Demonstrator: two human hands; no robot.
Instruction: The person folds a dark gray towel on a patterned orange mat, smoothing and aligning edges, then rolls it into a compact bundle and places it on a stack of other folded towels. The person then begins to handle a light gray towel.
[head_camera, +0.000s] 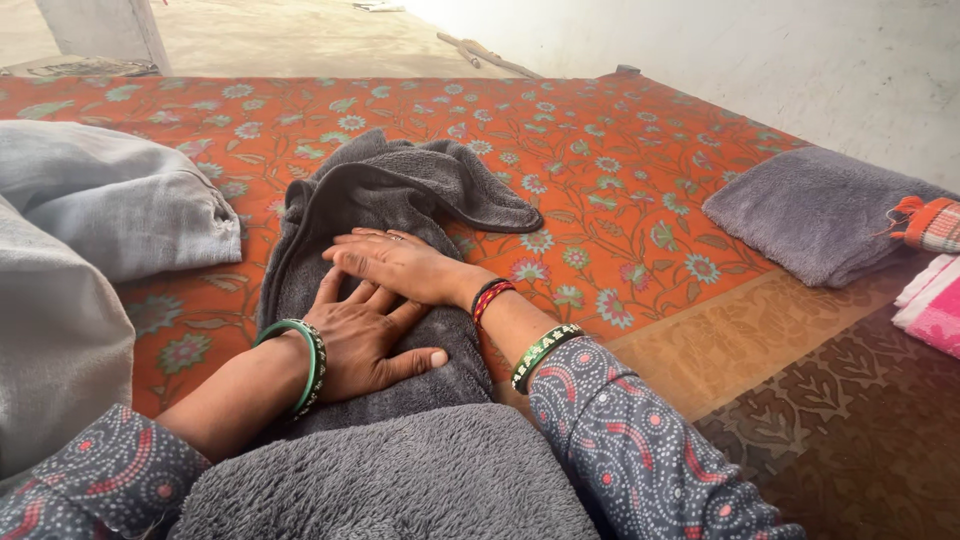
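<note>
While both hands lay flat with fingers spread, gripping nothing, the right hand (400, 265) crossed over the left hand (365, 345) on the dark grey towel (385, 200), whose long axis ran away from the person across the orange floral mat (600, 160).

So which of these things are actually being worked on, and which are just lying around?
In hand:
dark grey towel, pressed flat by left hand and right hand

Lying about:
folded grey towel
light grey cloth
pink cloth
</note>
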